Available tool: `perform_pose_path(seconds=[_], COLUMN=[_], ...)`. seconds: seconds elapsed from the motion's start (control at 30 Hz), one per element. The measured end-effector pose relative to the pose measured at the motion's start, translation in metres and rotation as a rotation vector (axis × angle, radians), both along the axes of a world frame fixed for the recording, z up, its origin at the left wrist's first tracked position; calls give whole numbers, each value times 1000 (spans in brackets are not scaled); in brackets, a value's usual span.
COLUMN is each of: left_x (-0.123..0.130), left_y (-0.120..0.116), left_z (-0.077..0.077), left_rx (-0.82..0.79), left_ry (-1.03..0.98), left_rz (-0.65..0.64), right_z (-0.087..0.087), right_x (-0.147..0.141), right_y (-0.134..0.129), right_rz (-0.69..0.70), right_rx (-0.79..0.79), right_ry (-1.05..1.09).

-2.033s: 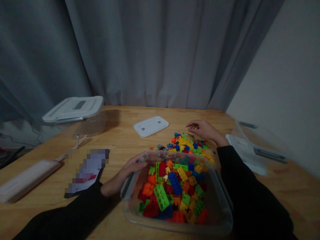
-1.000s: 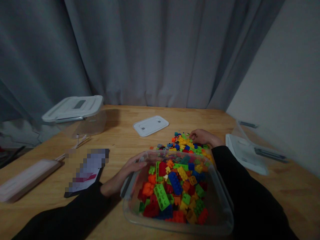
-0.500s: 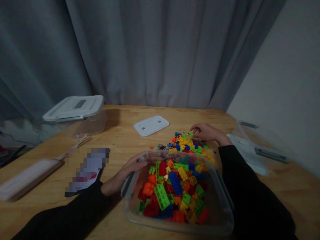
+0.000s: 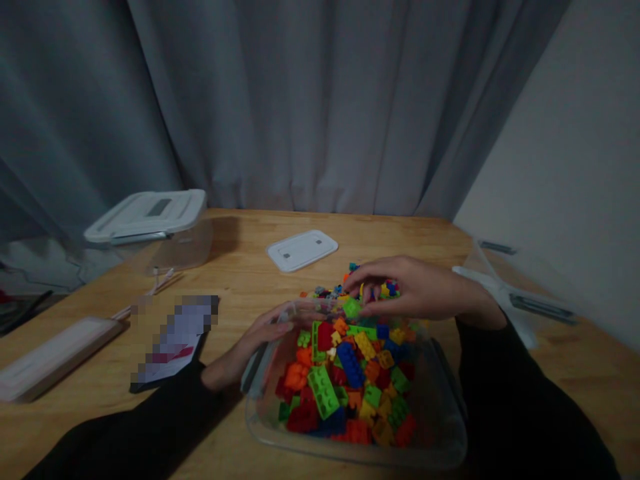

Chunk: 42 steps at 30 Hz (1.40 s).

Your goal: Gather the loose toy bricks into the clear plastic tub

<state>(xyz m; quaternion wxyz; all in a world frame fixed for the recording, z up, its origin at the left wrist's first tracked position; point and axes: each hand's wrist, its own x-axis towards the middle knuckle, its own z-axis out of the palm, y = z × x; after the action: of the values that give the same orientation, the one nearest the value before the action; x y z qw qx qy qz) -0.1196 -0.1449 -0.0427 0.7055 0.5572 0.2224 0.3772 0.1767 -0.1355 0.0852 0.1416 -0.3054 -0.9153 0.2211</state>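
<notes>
Right hand (image 4: pixel 420 288): grip clamped on green brick (image 4: pixel 351 308), above bin (image 4: pixel 353 448) at 12 o'clock
Left hand (image 4: pixel 267 330): grip clamped on bin's rim, 9 o'clock

Home room, by look: wooden table (image 4: pixel 240 257), grey floor-length curtains (image 4: pixel 300 113), plain wall (image 4: pixel 565 167), toy bricks (image 4: pixel 350 373) in clear plastic tub (image 4: pixel 350 452).

A flat white plastic lid (image 4: pixel 301 251) lies on the pale wooden table (image 4: pixel 240 233), with a white-lidded clear plastic box (image 4: pixel 183 250) to its left and grey pleated curtains (image 4: pixel 300 113) behind.
</notes>
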Motion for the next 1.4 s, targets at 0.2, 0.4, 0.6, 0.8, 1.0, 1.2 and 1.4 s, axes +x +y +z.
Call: perform_pose_path(seconds=[0.2, 0.4, 0.6, 0.8, 1.0, 1.2, 1.4], left_x=[-3, -3, -2, -4, -3, -3, -3], left_y=[6, 5, 5, 6, 4, 2, -3], left_z=[-13, -13, -9, -13, -11, -6, 0], left_rx=[24, 15, 43, 13, -24, -9, -96], left_ry=[3, -9, -7, 22, 10, 5, -40], left_rz=[-16, -19, -11, 9, 13, 83, 70], right_z=[3, 3, 1, 7, 9, -18, -81], right_x=[-13, -13, -13, -13, -3, 27, 71], right_y=[-22, -29, -31, -31, -21, 29, 71], right_rz=[117, 187, 228, 148, -69, -462, -756], right_rx=[-73, -154, -214, -131, 30, 217, 229], right_ry=[-177, -269, -274, -180, 38, 488, 526])
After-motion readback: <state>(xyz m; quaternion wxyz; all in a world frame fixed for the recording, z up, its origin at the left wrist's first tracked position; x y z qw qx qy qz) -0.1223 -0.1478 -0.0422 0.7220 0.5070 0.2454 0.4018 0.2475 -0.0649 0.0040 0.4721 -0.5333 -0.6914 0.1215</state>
